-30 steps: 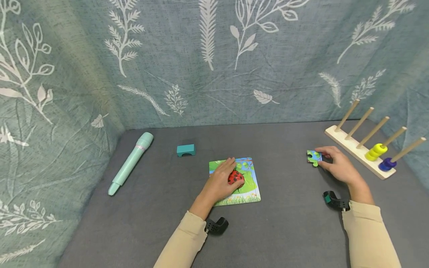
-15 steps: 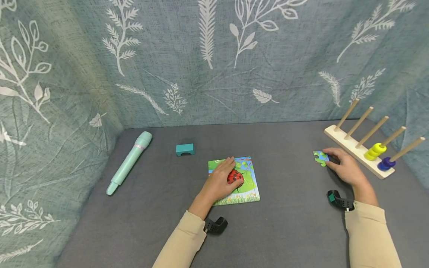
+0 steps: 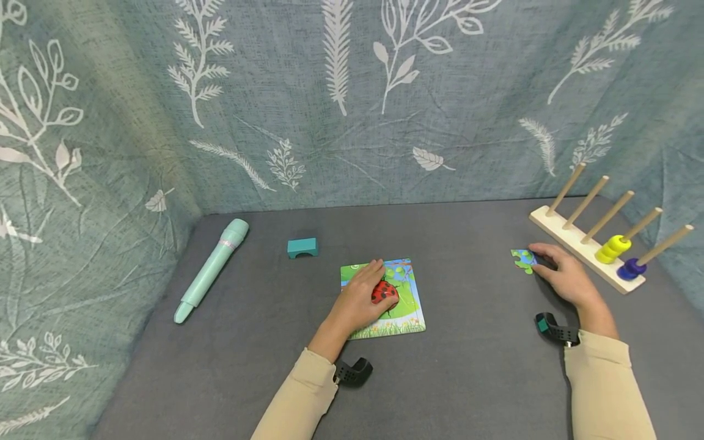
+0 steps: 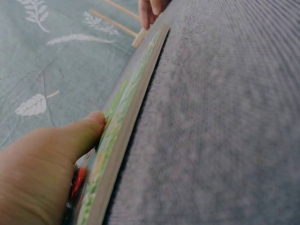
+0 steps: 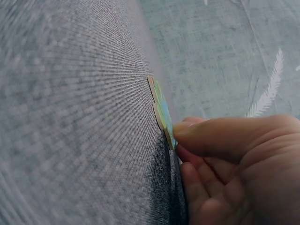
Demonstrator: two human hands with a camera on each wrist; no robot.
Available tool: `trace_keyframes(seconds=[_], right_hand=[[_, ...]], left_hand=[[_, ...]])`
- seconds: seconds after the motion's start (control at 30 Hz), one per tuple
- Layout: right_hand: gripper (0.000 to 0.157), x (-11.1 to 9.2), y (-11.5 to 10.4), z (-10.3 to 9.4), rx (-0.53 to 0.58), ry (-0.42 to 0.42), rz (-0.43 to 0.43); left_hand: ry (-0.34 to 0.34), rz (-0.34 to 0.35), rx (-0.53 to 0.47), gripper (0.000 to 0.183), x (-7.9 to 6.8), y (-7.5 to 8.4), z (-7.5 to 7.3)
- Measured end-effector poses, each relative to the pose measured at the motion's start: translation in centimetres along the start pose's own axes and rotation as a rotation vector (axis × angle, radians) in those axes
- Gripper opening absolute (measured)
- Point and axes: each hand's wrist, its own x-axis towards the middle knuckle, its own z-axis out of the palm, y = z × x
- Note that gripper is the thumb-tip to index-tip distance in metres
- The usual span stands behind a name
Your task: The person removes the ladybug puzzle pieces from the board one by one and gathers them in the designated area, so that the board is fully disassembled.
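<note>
A square ladybug jigsaw puzzle [image 3: 409, 305] in a flat board lies on the dark table. My left hand [image 3: 359, 299] rests on its left half with fingers extended, hiding part of the picture. In the left wrist view, the thumb [image 4: 89, 131] lies along the puzzle's face, just inside the board's edge [image 4: 133, 122]. Off to the right, my right hand [image 3: 563, 274] pinches a green and blue puzzle piece [image 3: 524, 260] between thumb and fingers by its right side. The right wrist view shows that puzzle piece [image 5: 161, 112] low at the cloth surface, its far side partly hidden.
Just beyond my right hand stands a wooden peg rack [image 3: 572, 241] with yellow rings [image 3: 613, 249] and dark blue rings [image 3: 631, 269]. A teal arch block [image 3: 302, 247] sits behind the puzzle. At left lies a mint-green microphone-shaped toy [image 3: 211, 269]. A patterned curtain [image 3: 330, 153] closes the back.
My right hand has slid a short way right, carrying the puzzle piece towards the peg rack, and is now almost still. On the puzzle, my left hand has stayed put.
</note>
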Motion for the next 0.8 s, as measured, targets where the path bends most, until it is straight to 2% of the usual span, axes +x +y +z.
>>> trace_keyframes(seconds=[0.57, 0.8], right_hand=[[0.059, 0.1, -1.1, -0.2, 0.135, -0.014, 0.003], [0.062, 0.1, -2.5, -0.4, 0.166, -0.047, 0.005]], left_hand=[[0.017, 0.006, -0.014, 0.067, -0.1, 0.0, -0.1], [0.044, 0.042, 0.04, 0.065, -0.2, 0.2, -0.2]])
